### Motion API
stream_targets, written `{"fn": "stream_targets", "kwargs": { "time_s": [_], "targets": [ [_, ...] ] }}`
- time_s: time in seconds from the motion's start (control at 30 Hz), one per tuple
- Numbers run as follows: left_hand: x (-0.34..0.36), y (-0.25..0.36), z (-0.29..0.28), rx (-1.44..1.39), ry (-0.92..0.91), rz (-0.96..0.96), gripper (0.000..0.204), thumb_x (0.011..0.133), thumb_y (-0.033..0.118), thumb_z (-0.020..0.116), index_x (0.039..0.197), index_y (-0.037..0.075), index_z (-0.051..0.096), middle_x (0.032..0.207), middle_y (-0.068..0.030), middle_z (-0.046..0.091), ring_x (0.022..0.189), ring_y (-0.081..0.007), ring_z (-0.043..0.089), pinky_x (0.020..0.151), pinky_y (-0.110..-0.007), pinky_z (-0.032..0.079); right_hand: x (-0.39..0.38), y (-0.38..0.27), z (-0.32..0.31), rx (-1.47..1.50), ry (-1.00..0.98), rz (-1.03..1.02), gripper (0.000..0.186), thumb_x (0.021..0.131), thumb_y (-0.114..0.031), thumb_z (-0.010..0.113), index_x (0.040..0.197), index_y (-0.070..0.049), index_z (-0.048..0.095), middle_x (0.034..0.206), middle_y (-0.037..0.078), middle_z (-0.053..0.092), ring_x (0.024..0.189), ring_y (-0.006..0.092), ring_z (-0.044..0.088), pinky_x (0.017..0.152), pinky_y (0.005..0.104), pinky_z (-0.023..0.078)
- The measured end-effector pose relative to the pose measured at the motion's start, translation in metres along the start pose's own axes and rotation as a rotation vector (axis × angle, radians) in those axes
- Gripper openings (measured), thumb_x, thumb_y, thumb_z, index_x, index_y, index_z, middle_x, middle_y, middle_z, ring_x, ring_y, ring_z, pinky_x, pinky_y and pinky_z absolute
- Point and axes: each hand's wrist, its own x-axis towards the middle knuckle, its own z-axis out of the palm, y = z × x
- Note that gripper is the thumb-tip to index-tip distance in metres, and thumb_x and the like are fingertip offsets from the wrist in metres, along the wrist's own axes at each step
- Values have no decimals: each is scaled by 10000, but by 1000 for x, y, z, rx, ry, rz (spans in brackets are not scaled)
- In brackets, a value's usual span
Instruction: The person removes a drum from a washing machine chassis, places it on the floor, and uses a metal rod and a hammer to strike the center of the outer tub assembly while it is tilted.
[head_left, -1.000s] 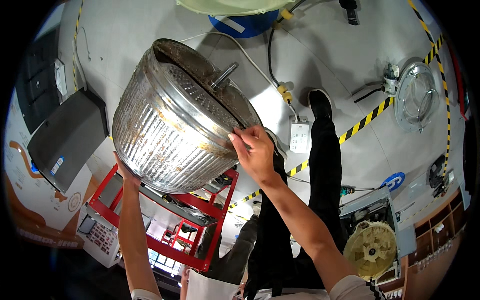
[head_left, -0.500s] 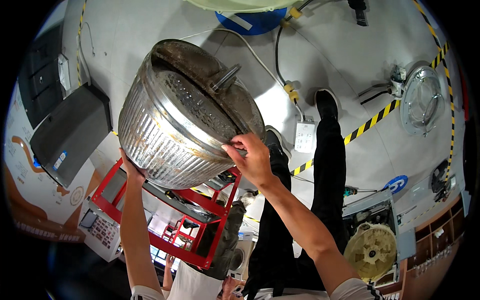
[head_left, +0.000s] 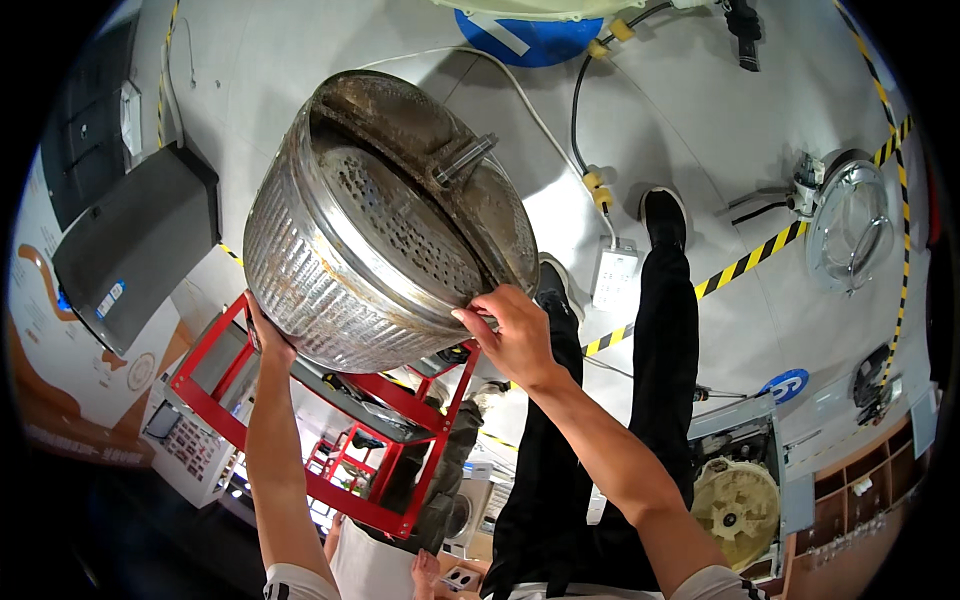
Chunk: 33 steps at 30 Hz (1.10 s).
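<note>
A stained, ribbed steel drum is tilted, showing its perforated rear face, a rusty cross arm and a short shaft. My left hand grips its lower-left edge, with fingertips partly hidden behind it. My right hand has its thumb and curled fingers on the rim at the lower right. Below the drum is a red metal frame cart with dark shelves and some items on it, partly covered by the drum.
A co-worker is below the cart. A grey panel lies left. A power strip, cables, striped tape and a round glass door are on the right. An opened appliance stands lower right, a blue disc above.
The drum has shifted slightly to the right, turning its rear face more into view. My right hand has moved a little down with it. The co-worker's hands below have moved.
</note>
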Motion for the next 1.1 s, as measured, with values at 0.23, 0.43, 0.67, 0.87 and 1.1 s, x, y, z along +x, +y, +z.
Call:
{"fn": "stream_targets", "kwargs": {
  "time_s": [0.23, 0.43, 0.67, 0.87, 1.1],
  "targets": [
    [5, 0, -7, -10, -53, -5, 791, 831, 730, 339, 1350, 140, 436, 1331, -87, 494, 1175, -290, 502, 986, -446, 404, -1, 2, 3, -17, 30, -39, 176, 739, -136, 743, 777, -57, 590, 683, 80, 570, 600, 272, 565, 510, 355, 433],
    [-2, 2, -11, -11, -79, 56, 766, 859, 690, 355, 1351, 109, 432, 1310, -91, 516, 1143, -268, 534, 966, -405, 429, -2, 1, -3, -11, 22, -17, 165, 756, -112, 731, 803, -32, 594, 711, 98, 581, 635, 264, 590, 551, 338, 455],
    [-25, -4, 0, -15, -144, 75, 750, 885, 654, 360, 1382, 92, 378, 1353, -85, 470, 1186, -248, 494, 988, -385, 396, -12, 12, -17, -33, 62, 54, 179, 777, -112, 725, 839, -11, 590, 756, 106, 590, 656, 225, 605, 595, 297, 466],
    [-20, -18, -6, -95, -147, 89, 764, 871, 668, 368, 1394, 112, 363, 1372, -82, 450, 1191, -259, 491, 995, -398, 397, -22, 8, -18, -52, -33, 88, 150, 793, -108, 708, 852, -20, 602, 768, 101, 588, 670, 222, 615, 599, 295, 468],
    [-23, -8, -5, -64, -260, 99, 746, 880, 637, 393, 1379, 84, 369, 1339, -103, 471, 1176, -275, 496, 991, -421, 395, -30, 16, -18, -123, 110, 13, 137, 804, -78, 689, 855, -12, 581, 764, 114, 574, 670, 242, 591, 605, 306, 460]
  ]
}}
